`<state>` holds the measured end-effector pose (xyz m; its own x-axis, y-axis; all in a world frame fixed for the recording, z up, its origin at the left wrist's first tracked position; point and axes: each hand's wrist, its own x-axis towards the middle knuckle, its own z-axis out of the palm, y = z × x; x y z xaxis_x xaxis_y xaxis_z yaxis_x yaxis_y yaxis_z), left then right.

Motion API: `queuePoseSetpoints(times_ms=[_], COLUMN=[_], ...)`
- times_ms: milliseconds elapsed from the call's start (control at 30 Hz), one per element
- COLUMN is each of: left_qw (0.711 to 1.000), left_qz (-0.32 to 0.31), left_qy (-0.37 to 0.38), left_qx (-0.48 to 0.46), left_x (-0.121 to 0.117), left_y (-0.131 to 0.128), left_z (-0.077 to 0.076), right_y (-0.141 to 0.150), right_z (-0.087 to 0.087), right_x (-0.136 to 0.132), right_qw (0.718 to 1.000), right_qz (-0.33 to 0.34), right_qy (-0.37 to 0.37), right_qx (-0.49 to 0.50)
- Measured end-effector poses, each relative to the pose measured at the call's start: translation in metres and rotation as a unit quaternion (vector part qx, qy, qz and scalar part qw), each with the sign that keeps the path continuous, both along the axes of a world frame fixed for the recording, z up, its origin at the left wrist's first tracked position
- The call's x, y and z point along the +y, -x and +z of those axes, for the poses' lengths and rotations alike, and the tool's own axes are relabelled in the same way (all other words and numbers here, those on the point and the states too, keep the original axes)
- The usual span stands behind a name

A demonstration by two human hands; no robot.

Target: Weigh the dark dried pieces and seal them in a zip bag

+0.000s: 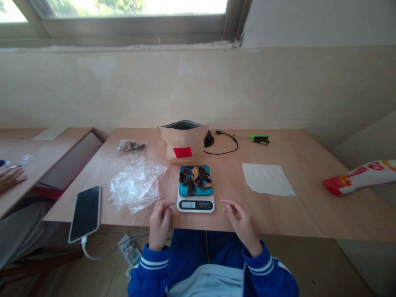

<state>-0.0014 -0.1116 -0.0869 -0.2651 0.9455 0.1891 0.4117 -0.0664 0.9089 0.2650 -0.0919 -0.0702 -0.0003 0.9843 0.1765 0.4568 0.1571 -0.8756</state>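
A small kitchen scale (pixel 196 206) with a blue plate stands near the table's front edge. Several dark, curled pieces that look like dried wood ear mushroom (pixel 192 181) lie on its plate, and the display seems to read 165 or 16.5. Just left of the scale is my left hand (pixel 160 220), its index finger stretched towards the scale's side and nothing in it. On the other side my right hand (pixel 241 220) rests at the table edge, holding nothing, index finger out and the other fingers loosely bent. Behind the scale, a brown paper pouch (pixel 188 154) with a red label stands open at the top.
Crumpled clear plastic bags (pixel 133 185) and a small filled bag (pixel 131 146) lie left. A charging phone (pixel 85 212) overhangs the front edge. Rightward are a black cable (pixel 229 150), screwdrivers (pixel 260 139), a white sheet (pixel 267 179) and a red-white package (pixel 361 177). Another person's hand (pixel 10 177) shows far left.
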Motion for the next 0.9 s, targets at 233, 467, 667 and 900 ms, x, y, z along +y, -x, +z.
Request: queuePoseSetpoints(times_ms=[233,467,667,900], left_qw=[1.0,1.0,1.0,0.998], left_qz=[0.0,0.004,-0.004,0.029], left_qy=[-0.003,0.003,0.005,-0.032], left_qx=[0.002,0.004,0.005,0.044], left_x=[-0.001,0.0,0.0,0.001], left_y=[-0.004,-0.005,-0.006,-0.005], left_z=[0.002,0.005,0.0,0.009], right_y=[0.005,0.005,0.014,0.043], right_z=[-0.003,-0.008,-0.006,0.006], right_x=[-0.003,-0.001,-0.002,0.01], right_qw=[0.999,0.999,0.997,0.988], right_qz=[0.031,0.04,0.058,0.134], right_qy=[0.015,0.012,0.003,-0.033], right_qx=[-0.01,-0.027,-0.044,-0.073])
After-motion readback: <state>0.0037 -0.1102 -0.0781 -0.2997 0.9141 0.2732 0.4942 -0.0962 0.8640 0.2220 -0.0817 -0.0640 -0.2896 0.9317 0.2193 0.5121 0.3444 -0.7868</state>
